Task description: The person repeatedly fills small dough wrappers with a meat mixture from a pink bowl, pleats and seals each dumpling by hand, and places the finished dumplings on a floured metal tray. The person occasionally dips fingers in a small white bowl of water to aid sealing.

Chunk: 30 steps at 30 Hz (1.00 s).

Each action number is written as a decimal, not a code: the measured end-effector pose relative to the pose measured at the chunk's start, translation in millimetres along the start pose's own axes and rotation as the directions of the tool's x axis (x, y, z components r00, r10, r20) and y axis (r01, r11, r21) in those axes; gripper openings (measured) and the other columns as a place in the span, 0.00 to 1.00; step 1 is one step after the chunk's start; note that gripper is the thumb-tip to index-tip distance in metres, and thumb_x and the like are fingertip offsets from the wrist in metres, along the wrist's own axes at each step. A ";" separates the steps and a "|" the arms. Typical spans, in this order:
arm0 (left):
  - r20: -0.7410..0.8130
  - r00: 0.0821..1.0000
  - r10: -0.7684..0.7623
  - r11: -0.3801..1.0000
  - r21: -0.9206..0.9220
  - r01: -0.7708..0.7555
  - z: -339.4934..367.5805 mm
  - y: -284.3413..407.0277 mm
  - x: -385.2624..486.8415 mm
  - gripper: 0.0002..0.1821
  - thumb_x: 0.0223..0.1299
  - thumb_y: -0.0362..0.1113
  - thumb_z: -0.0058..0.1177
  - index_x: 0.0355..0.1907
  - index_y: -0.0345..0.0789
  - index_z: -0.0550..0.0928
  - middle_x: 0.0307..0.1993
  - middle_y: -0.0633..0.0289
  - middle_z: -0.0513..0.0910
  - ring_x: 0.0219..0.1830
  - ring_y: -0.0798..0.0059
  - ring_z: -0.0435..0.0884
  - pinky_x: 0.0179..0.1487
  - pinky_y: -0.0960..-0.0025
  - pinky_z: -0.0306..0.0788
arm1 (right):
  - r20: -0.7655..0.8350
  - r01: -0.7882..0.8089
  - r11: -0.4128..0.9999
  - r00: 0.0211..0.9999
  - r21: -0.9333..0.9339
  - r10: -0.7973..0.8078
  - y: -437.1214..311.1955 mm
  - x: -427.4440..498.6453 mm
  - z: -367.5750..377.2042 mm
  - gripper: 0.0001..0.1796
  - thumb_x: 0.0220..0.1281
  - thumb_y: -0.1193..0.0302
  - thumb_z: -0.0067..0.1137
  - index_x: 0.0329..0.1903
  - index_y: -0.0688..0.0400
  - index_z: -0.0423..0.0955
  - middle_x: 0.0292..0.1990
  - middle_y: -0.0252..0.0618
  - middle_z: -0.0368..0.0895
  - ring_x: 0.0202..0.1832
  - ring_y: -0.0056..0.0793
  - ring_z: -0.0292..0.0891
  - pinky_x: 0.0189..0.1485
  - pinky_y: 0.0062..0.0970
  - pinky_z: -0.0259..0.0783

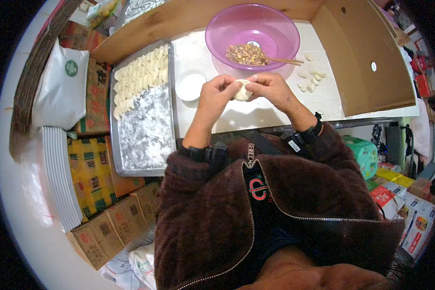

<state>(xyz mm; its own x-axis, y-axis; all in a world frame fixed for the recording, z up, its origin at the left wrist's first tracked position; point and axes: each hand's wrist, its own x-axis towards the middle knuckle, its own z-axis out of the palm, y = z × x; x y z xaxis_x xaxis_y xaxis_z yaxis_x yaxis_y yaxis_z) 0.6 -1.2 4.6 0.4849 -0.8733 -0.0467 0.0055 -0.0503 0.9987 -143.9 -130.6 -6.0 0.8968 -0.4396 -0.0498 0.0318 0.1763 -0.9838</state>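
Between my left hand (pixel 220 91) and my right hand (pixel 272 90), a round, pale dough wrapper (pixel 243 93) is held by its upper edge with thumbs and fingers. Whether it has filling inside cannot be seen. Just beyond my hands stands a pink plastic basin (pixel 217 47) with chopped filling (pixel 244 54) and a pair of chopsticks (pixel 286 61) in it. A small white bowl (pixel 190 86) is beside my left hand. Rows of shaped dumplings (pixel 141 74) lie on the upper part of a floured metal tray (pixel 143 137) at the left. Small dough pieces (pixel 311 87) are scattered right of the basin.
Cardboard walls (pixel 362 58) border the white board (pixel 232 119) at the back and right. Stacked cartons (pixel 94 174) and a white sack (pixel 61 87) stand left of the tray. More boxes and a green patterned container (pixel 360 154) are at the lower right.
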 end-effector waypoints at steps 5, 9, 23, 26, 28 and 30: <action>-0.009 0.999 0.052 0.995 0.085 -0.051 -2.2 7.4 -4.6 0.12 0.60 0.36 0.61 0.38 0.28 0.82 0.27 0.64 0.82 0.28 0.83 0.77 0.34 0.79 0.72 | 0.003 -0.019 0.997 1.000 0.079 0.018 -4.5 -3.1 3.2 0.15 0.63 0.70 0.60 0.47 0.68 0.75 0.39 0.44 0.83 0.37 0.28 0.82 0.40 0.24 0.79; -0.001 0.999 0.041 0.997 0.058 -0.041 -0.1 10.3 -7.7 0.13 0.60 0.36 0.61 0.41 0.27 0.81 0.28 0.64 0.81 0.29 0.83 0.78 0.34 0.78 0.72 | 0.044 -0.074 0.996 0.996 0.042 0.072 -2.3 -1.8 4.2 0.13 0.63 0.71 0.60 0.45 0.68 0.76 0.39 0.43 0.83 0.37 0.28 0.81 0.40 0.24 0.79; 0.128 0.991 -0.034 0.997 0.067 0.026 -12.3 2.4 -10.1 0.10 0.61 0.34 0.59 0.38 0.28 0.81 0.29 0.62 0.83 0.30 0.82 0.79 0.34 0.79 0.74 | -0.012 -0.016 0.999 1.000 -0.040 0.015 -9.6 0.0 8.4 0.11 0.64 0.70 0.59 0.42 0.66 0.80 0.34 0.34 0.83 0.36 0.21 0.79 0.40 0.20 0.75; 0.106 0.991 -0.076 0.996 0.052 0.071 -11.3 5.9 -9.1 0.12 0.61 0.34 0.60 0.41 0.27 0.81 0.30 0.61 0.83 0.30 0.81 0.80 0.34 0.78 0.75 | 0.017 0.027 0.991 1.000 -0.132 -0.025 -7.9 3.6 6.6 0.11 0.63 0.69 0.60 0.42 0.65 0.81 0.33 0.33 0.83 0.36 0.19 0.78 0.39 0.20 0.73; 0.056 0.994 -0.095 0.995 0.019 0.094 -9.0 7.3 -8.9 0.12 0.60 0.34 0.61 0.41 0.27 0.82 0.30 0.61 0.83 0.30 0.82 0.80 0.34 0.78 0.75 | -0.031 0.024 0.987 0.999 -0.159 -0.030 -4.5 6.3 5.6 0.12 0.63 0.68 0.60 0.42 0.64 0.82 0.33 0.32 0.83 0.36 0.18 0.77 0.39 0.19 0.72; -0.005 0.996 -0.090 0.995 -0.034 0.090 -5.6 7.4 -9.0 0.12 0.58 0.36 0.62 0.39 0.28 0.82 0.29 0.62 0.83 0.30 0.83 0.80 0.34 0.79 0.73 | -0.045 0.069 0.982 0.996 -0.175 -0.078 -1.3 7.3 5.0 0.12 0.63 0.68 0.60 0.42 0.64 0.82 0.33 0.32 0.83 0.36 0.18 0.77 0.39 0.20 0.72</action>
<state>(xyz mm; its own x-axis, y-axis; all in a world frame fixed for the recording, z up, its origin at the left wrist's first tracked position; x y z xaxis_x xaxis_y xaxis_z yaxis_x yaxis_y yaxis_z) 1.2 9.0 12.5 0.4872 -0.8625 -0.1365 0.0785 -0.1124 0.9906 -135.2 -129.7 -4.2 0.8709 -0.4911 0.0195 0.0160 -0.0113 -0.9998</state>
